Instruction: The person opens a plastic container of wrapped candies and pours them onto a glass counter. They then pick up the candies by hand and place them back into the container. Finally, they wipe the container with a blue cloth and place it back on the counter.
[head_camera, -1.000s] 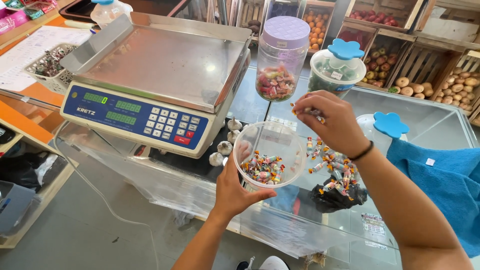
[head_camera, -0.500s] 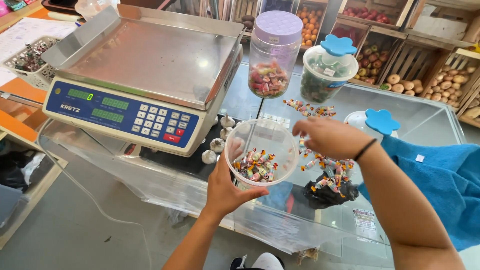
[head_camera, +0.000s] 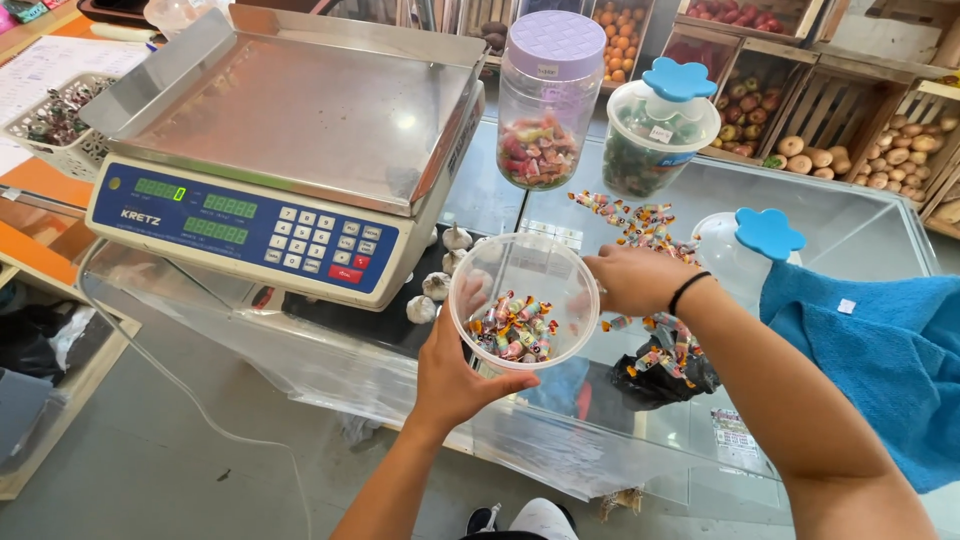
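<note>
My left hand (head_camera: 455, 375) holds a clear plastic tub (head_camera: 524, 300) from below, just off the front edge of a glass counter (head_camera: 850, 225). Several small wrapped candies (head_camera: 515, 328) lie in the bottom of the tub. My right hand (head_camera: 632, 280), with a dark band on the wrist, is closed at the tub's right rim. Whether it holds candies is hidden by the fingers. More loose wrapped candies (head_camera: 640, 222) lie scattered on the glass just beyond that hand.
A steel-topped electronic scale (head_camera: 290, 150) with a blue keypad stands at the left. Behind the tub are a tall jar with a lilac lid (head_camera: 549, 95) and a jar with a blue flower lid (head_camera: 660, 125). A blue towel (head_camera: 880, 350) lies at right. Crates of produce (head_camera: 880, 140) line the back.
My right hand has come down from above the scattered candies to the tub's right rim. The left hand keeps the tub in about the same place.
</note>
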